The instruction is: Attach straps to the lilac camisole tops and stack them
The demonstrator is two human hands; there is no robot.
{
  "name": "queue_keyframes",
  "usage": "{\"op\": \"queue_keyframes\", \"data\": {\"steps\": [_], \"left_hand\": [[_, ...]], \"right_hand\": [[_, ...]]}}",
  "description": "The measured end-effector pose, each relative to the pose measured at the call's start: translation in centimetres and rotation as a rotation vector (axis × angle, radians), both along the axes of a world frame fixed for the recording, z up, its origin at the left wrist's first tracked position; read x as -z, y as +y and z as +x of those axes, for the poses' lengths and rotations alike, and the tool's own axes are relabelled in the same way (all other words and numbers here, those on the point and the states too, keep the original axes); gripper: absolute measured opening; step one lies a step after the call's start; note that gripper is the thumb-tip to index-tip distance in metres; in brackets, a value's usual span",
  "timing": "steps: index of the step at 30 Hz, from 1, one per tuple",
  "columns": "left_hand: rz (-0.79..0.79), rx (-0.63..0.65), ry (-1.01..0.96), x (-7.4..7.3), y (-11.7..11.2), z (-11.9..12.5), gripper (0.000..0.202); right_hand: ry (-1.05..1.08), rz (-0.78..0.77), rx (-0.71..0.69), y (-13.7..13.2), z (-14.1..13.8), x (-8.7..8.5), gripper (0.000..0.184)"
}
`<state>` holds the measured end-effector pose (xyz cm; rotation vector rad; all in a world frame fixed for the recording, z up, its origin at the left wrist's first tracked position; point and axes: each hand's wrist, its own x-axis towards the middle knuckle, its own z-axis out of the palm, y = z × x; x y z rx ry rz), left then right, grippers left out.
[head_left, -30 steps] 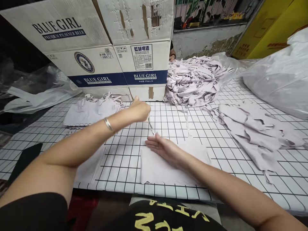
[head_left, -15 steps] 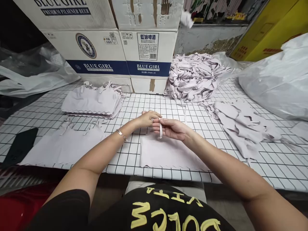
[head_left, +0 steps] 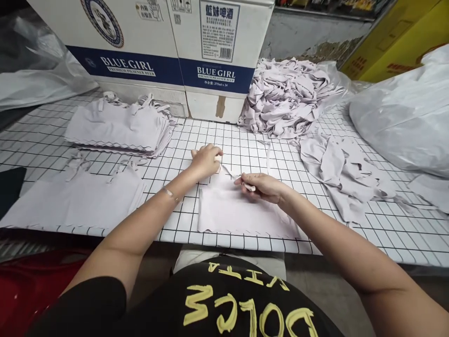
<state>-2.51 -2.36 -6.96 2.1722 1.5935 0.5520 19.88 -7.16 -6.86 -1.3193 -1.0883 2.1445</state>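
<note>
A pale pink camisole top (head_left: 242, 215) lies flat on the gridded tablecloth in front of me. Its thin shoulder strap (head_left: 229, 172) runs between my two hands, above the top's upper edge. My left hand (head_left: 206, 160) is closed around one part of the strap, fingers curled. Lower and to the right, my right hand (head_left: 264, 186) pinches the strap's other part, and a short end pokes out below its fingers. Another strap (head_left: 268, 157) lies loose on the cloth beyond my right hand.
At left are a stack of folded tops (head_left: 115, 124), a top laid flat (head_left: 77, 199) and a dark flat object (head_left: 12, 189). Beer cartons (head_left: 217, 77) stand behind. Rightward are a garment heap (head_left: 287, 100), loose tops (head_left: 345, 173) and a plastic bag (head_left: 403, 112).
My hands, close together before, have moved apart with the strap stretched between them. My left hand has gone left and curled shut. The view has tilted down.
</note>
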Motion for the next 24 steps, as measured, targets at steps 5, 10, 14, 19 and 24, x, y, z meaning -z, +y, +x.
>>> {"op": "queue_keyframes", "data": {"steps": [5, 10, 14, 19, 24], "left_hand": [[-0.079, 0.020, -0.221, -1.0, -6.3, -0.4, 0.014], [-0.060, -0.042, -0.336, 0.2, -8.1, 0.1, 0.012], [0.008, -0.139, -0.401, -0.5, -7.9, 1.6, 0.013], [-0.033, -0.145, -0.387, -1.1, -7.6, 3.3, 0.025], [-0.078, -0.206, -0.539, 0.0, -7.5, 3.8, 0.016]], "right_hand": [[0.212, -0.109, 0.084, 0.9, 0.5, 0.1, 0.027], [0.302, -0.100, 0.124, 0.7, -0.4, -0.4, 0.018], [0.332, -0.017, 0.191, 0.5, -1.5, -0.7, 0.020], [0.300, 0.063, 0.228, 0.1, -2.5, -1.4, 0.019], [0.293, 0.100, 0.262, -0.3, -3.2, -2.0, 0.021]]}}
